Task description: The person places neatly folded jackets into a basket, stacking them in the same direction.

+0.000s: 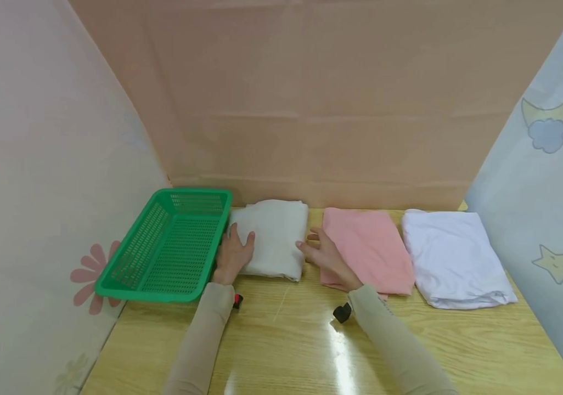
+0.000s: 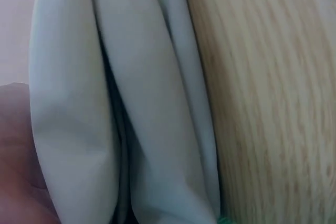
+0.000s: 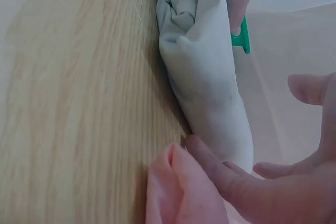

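Note:
A folded off-white cloth (image 1: 274,236) lies on the table between my two hands. My left hand (image 1: 234,254) is at its left side, thumb over the top near the edge and fingers down beside the green basket (image 1: 163,297). On the other side, my right hand (image 1: 328,255) has its fingers spread at the cloth's right edge, in the gap next to a folded pink cloth (image 1: 372,252). In the right wrist view, the right fingertips (image 3: 197,145) reach the side of the off-white cloth (image 3: 207,87), and the thumb stands apart. The left fingertips are partly hidden.
The basket stands at the left against the patterned side wall. A folded white cloth (image 1: 454,258) lies at the right, beside the pink one. A brown sheet (image 1: 301,109) rises behind the wooden table (image 1: 281,340).

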Available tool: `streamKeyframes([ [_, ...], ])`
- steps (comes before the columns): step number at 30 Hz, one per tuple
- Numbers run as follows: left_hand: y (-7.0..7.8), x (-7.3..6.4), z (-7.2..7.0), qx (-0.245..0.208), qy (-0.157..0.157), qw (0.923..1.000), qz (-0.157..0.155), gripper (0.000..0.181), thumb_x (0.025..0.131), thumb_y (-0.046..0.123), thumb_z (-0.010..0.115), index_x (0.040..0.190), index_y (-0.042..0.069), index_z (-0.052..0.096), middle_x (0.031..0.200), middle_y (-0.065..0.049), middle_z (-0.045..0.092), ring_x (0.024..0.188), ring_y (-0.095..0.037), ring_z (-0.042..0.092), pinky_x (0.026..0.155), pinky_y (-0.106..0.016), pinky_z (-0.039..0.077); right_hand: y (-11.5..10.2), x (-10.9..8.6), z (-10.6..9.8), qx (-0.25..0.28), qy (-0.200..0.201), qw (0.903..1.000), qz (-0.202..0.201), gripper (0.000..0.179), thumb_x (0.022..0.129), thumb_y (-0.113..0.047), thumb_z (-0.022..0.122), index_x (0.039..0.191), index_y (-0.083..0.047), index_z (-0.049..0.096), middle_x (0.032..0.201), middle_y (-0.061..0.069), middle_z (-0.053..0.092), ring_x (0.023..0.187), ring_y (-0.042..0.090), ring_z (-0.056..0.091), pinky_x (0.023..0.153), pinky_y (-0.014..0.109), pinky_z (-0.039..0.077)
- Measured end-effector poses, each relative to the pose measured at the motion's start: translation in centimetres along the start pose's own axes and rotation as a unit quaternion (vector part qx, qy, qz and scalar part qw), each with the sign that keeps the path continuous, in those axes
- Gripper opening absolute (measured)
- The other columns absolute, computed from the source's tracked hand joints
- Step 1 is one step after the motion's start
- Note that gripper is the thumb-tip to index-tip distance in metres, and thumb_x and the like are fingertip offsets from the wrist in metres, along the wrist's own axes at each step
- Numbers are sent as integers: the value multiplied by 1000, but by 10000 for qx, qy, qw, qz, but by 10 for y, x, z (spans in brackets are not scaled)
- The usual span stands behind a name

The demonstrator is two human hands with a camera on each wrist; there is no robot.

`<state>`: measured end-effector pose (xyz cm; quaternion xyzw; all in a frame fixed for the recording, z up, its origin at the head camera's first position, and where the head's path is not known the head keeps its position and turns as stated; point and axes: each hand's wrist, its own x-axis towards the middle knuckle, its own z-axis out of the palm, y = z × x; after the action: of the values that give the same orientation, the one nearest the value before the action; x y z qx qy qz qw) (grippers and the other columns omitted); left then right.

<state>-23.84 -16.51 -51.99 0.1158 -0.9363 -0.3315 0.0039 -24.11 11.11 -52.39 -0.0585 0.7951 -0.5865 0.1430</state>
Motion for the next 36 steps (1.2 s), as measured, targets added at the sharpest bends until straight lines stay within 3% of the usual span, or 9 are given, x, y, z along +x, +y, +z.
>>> streamKeyframes([
  [4,-1,0,-1,-235,-154,9996,-42,81,109,54,46,169,7,20,163,-32,39,148,-49,43,120,-61,38,-2,4,6,102,52,9995,292,96,100,-50,72,169,-7,20,161,23,44,129,42,64,96,47,61],
  [7,-2,2,-2,-443,-198,9988,-81,83,108,53,48,170,6,17,165,-32,36,150,-48,41,122,-60,37,-6,8,8,222,118,9982,546,95,101,-47,72,169,-7,19,161,25,43,130,43,63,90,47,63],
  [12,-3,2,-3,-888,-226,9952,-349,92,105,49,56,169,1,11,167,-34,32,152,-48,38,124,-59,35,-10,13,10,251,110,9962,822,89,102,-42,70,166,-1,24,159,30,45,135,44,59,92,51,62],
  [20,-8,0,-5,-1144,-479,9893,-762,100,104,50,57,167,-8,6,171,-34,23,158,-48,27,128,-57,28,-5,15,8,499,-68,9945,919,81,104,-35,70,163,1,28,151,29,52,125,42,65,86,48,63],
  [27,-9,-2,-5,-1350,-719,9835,-966,101,104,52,55,166,-11,7,170,-37,21,157,-51,26,128,-59,27,-2,13,8,688,-184,9935,885,73,101,-32,73,157,-4,35,144,22,55,121,38,66,88,47,62],
  [31,-11,-1,-5,-1539,-823,9791,-1040,98,104,51,56,165,-12,11,168,-37,25,155,-51,29,127,-59,29,-2,13,8,825,-157,9915,996,76,99,-28,73,158,-8,31,147,20,51,124,39,63,88,47,61],
  [36,-12,0,-6,-1769,-1043,9693,-1355,97,103,53,58,165,-9,16,168,-32,29,152,-48,35,125,-60,32,-2,15,8,1085,-135,9880,1088,84,97,-27,75,162,-13,22,150,19,45,128,40,59,91,48,60],
])
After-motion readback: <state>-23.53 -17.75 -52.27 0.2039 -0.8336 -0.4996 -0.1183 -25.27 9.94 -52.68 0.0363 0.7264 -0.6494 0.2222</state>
